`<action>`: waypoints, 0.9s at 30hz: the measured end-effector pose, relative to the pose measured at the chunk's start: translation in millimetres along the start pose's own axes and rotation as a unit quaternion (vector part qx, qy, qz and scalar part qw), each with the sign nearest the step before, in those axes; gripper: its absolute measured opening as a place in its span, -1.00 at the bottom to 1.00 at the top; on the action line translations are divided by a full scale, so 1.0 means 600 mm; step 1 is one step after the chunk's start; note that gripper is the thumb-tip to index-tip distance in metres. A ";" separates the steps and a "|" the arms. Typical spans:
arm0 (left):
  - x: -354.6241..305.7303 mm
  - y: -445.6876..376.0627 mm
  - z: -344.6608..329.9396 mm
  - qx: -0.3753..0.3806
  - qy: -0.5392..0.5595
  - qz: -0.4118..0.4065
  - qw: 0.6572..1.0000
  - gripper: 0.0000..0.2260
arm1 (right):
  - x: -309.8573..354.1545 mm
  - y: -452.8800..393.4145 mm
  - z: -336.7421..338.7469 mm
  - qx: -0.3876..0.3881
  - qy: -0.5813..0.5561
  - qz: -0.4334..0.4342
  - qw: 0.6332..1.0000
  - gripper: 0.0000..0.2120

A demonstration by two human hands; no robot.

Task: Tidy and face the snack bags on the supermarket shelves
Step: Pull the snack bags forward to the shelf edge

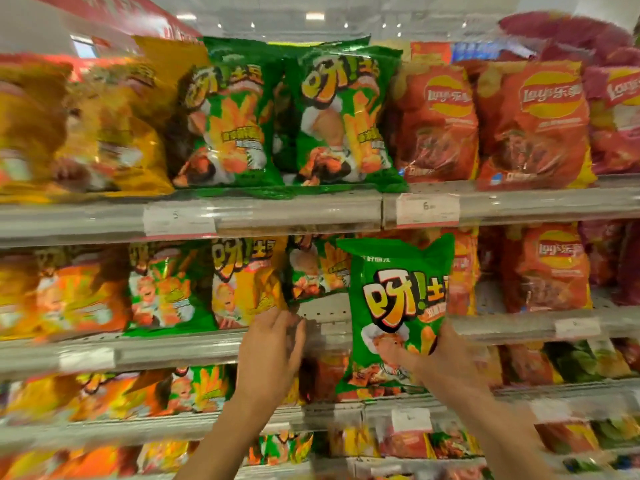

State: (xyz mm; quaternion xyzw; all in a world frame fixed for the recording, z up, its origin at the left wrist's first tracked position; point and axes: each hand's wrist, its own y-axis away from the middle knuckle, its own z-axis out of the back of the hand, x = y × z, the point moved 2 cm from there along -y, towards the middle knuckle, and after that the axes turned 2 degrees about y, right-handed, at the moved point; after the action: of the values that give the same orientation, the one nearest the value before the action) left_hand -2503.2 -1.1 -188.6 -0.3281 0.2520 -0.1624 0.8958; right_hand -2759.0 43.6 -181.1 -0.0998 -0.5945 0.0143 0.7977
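My right hand (440, 358) grips a green snack bag (394, 299) by its lower right part and holds it upright in front of the second shelf. My left hand (273, 344) reaches up with straight fingers and touches the bottom of a yellow bag (246, 282) on that shelf. Behind the gap between my hands, a green bag (315, 271) sits further back on the shelf. Two matching green bags (228, 116) (343, 116) stand faced on the top shelf.
Red Lay's bags (530, 123) fill the right of the top and second shelves. Yellow and orange bags (104, 133) fill the left. The second shelf's edge (166, 348) carries price tags. Lower shelves (346, 414) hold more mixed bags.
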 end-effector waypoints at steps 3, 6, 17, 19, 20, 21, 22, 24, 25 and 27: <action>0.051 0.023 0.019 -0.003 -0.075 -0.012 0.997 -0.88 | 0.015 -0.018 -0.048 0.043 0.001 0.006 0.999 -0.18; 0.076 0.040 0.014 0.031 -0.139 -0.029 0.989 -0.68 | 0.025 -0.052 -0.080 0.047 0.006 0.000 0.999 -0.22; 0.075 0.051 0.000 0.035 -0.162 -0.048 0.985 -0.66 | 0.056 -0.182 -0.107 -0.037 0.041 -0.037 0.998 0.13; 0.073 0.051 0.000 0.038 -0.167 -0.046 0.984 -0.67 | 0.041 -0.185 -0.113 -0.031 0.052 -0.040 0.997 0.15; 0.073 0.051 0.000 0.038 -0.167 -0.045 0.984 -0.67 | 0.034 -0.183 -0.117 -0.025 0.053 -0.040 0.998 0.13; 0.072 0.051 0.000 0.039 -0.166 -0.044 0.984 -0.68 | 0.027 -0.180 -0.121 -0.019 0.045 -0.035 0.998 0.10; 0.071 0.052 0.000 0.041 -0.165 -0.042 0.984 -0.68 | 0.021 -0.177 -0.123 -0.013 0.032 -0.028 0.999 0.05; 0.068 0.053 0.000 0.040 -0.161 -0.039 0.985 -0.69 | 0.017 -0.174 -0.124 -0.004 0.024 -0.022 0.999 -0.02; 0.066 0.053 0.001 0.037 -0.157 -0.038 0.986 -0.70 | 0.016 -0.175 -0.122 0.002 0.031 -0.025 0.999 -0.03; 0.063 0.052 0.004 0.031 -0.148 -0.033 0.988 -0.71 | 0.014 -0.176 -0.120 0.011 0.051 -0.035 0.998 -0.01</action>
State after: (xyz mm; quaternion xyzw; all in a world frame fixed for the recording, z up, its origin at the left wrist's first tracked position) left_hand -2467.0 5.5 -221.0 -0.3286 0.1005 -0.1487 0.9273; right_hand -2698.4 -68.8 -174.4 -0.0707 -0.5558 -0.0119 0.8282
